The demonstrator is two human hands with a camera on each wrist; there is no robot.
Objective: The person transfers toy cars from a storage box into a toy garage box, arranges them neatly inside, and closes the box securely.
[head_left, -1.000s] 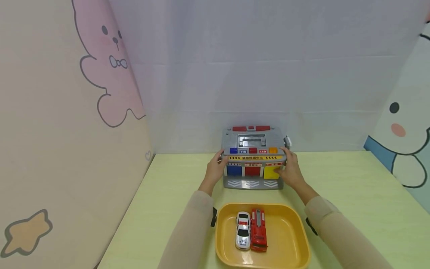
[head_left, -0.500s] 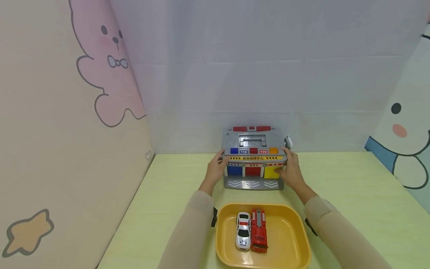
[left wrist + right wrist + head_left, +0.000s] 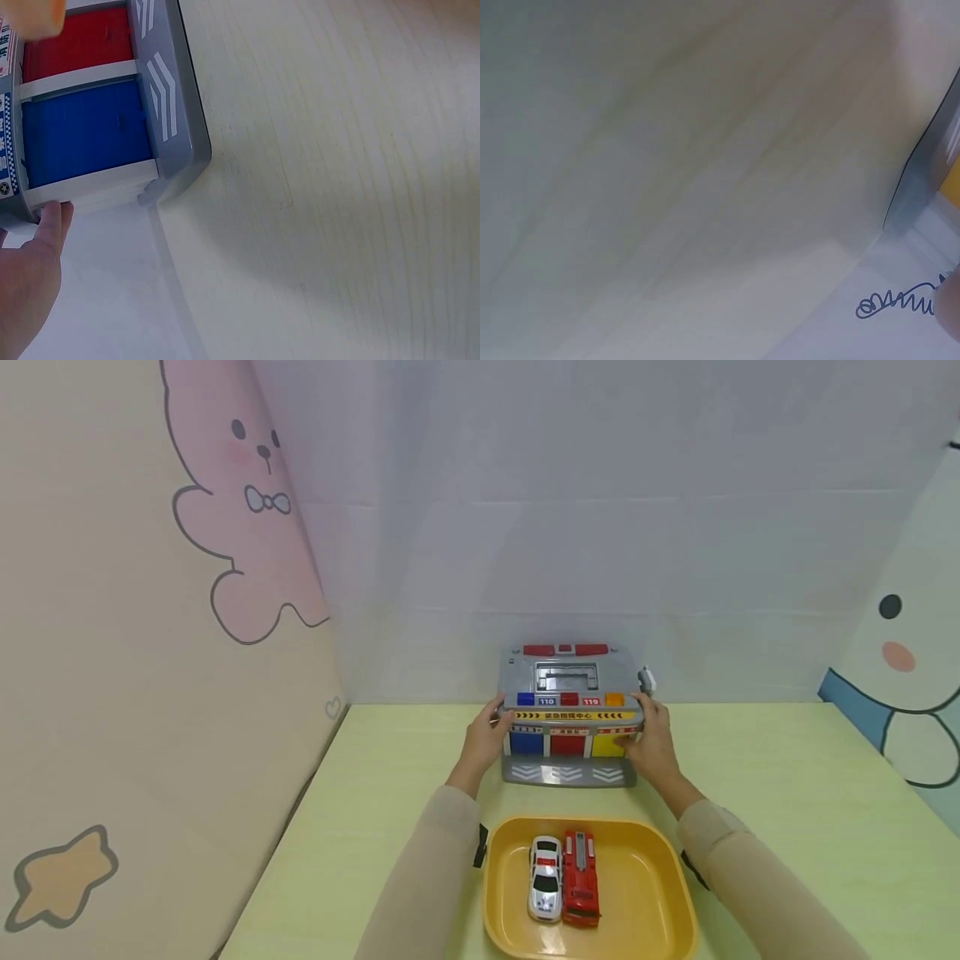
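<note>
A grey toy garage (image 3: 568,772) with blue, red and yellow doors stands against the back wall. My left hand (image 3: 482,745) grips its left end; in the left wrist view, fingers (image 3: 51,223) touch the white post beside the blue door (image 3: 86,133). At the other end my right hand (image 3: 654,750) holds the right side, its thumb at the yellow door (image 3: 606,745). Only a blurred bit of that hand and the garage's grey corner show in the right wrist view. A small grey-and-white piece (image 3: 647,680) sticks out on the garage's right side.
A yellow tray (image 3: 652,893) sits in front of the garage, between the forearms. In it a white police car (image 3: 545,893) and a red fire truck (image 3: 581,889) lie side by side. A dark coiled cord (image 3: 900,300) hangs by the garage's right side.
The yellow door, which hung slightly outward at its lower edge, now sits about level with the other doors. Both hands keep their places; the head view shifts slightly.
</note>
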